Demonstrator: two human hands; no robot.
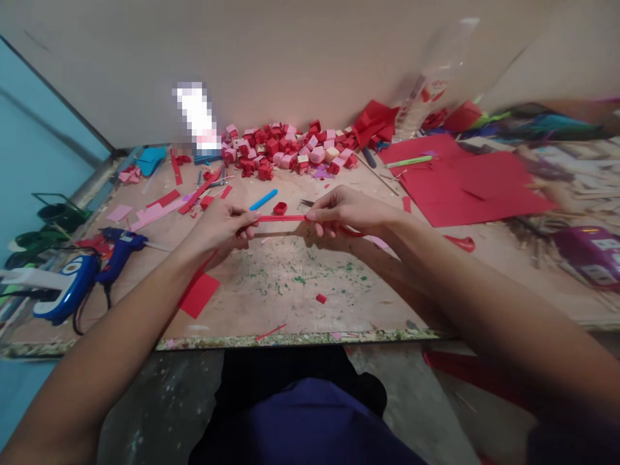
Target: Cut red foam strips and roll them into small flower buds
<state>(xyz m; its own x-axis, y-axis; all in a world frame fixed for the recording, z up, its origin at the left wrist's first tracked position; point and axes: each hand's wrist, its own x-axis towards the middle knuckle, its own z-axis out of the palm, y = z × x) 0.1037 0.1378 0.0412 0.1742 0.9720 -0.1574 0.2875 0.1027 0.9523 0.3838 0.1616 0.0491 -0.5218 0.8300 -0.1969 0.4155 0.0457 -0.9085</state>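
Note:
A narrow red paper strip [281, 218] is stretched level between my two hands above the table. My left hand [225, 223] pinches its left end between thumb and fingers. With thumb and fingertips closed, my right hand [336, 212] grips the strip's other side, and a red length shows below that palm. A dark pointed tip [306, 203] shows beside the right fingers; whether it is held I cannot tell. Just beyond the strip lie a small red folded paper piece [279, 208] and a blue stick-like tool [264, 199].
Many small red and pink paper cubes [290, 152] are heaped at the back, near a glowing phone-like screen [196, 116]. Red sheets [479, 184] and a clear plastic bottle [431, 84] are right. A blue glue gun [121, 248] and blue power strip [68, 290] lie left.

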